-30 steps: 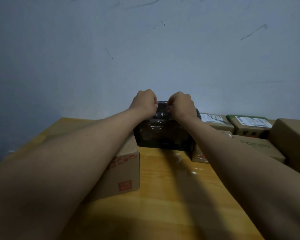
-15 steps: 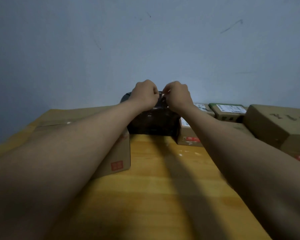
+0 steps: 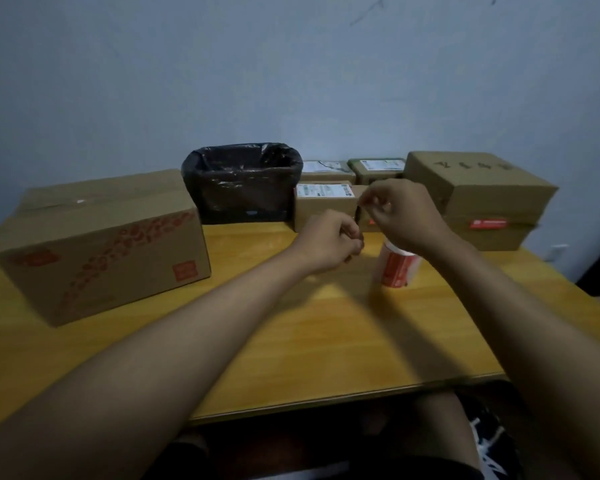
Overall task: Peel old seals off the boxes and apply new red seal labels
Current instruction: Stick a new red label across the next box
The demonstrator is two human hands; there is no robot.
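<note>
A wooden table [image 3: 291, 341] stands against a pale wall [image 3: 291, 64]. At the left, a large box [image 3: 101, 247] with red print lies on the table. Behind the centre, a bin [image 3: 243, 183] lined with a black bag stands against the wall. To the right of the bin, small boxes [image 3: 326, 199] with white shipping labels sit in two rows. At the far right, a big box [image 3: 478, 188] rests on a lower box that carries a red seal [image 3: 487, 223] on its front face.

A label roll [image 3: 397, 266], red and white, stands upright on the table in front of the small boxes. The right forearm crosses above it and hides its top edge.

The left hand [image 3: 329, 242] is held above the table, just left of the roll, with fingers curled. Whether it holds anything cannot be told because of blur. The right hand [image 3: 402, 213] is above and just behind the roll, with fingers curled and the fingertips [image 3: 369, 200] pinched together; what they pinch is too small to make out. The two hands are near each other and do not touch. Neither hand touches the roll or any box.
</note>
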